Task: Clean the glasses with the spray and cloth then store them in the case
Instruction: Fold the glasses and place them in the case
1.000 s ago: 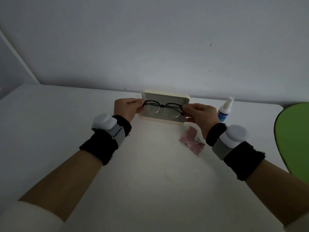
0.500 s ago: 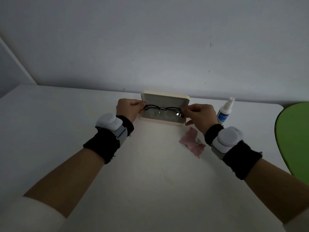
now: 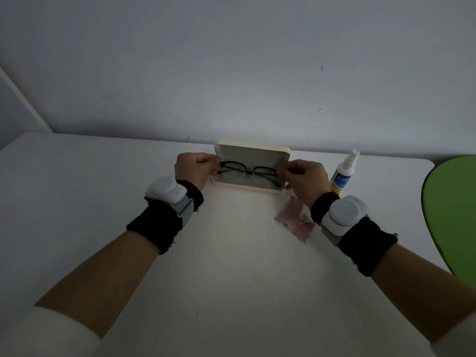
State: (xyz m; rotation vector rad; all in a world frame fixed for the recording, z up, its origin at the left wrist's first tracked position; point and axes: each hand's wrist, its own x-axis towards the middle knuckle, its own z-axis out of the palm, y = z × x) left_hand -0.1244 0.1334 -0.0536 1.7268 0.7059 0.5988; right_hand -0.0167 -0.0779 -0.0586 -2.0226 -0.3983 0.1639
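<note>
A person's left hand, fingers curled, pinches the left end of the black-rimmed glasses, held level in the open cream case at the back of the white table; whether the lenses touch its lining cannot be told. The right hand, likewise curled, pinches the frame's right end. A crumpled pink cloth lies just in front of the case's right corner, the spray stands upright just right of the case, and a green curved surface fills the far right edge.
</note>
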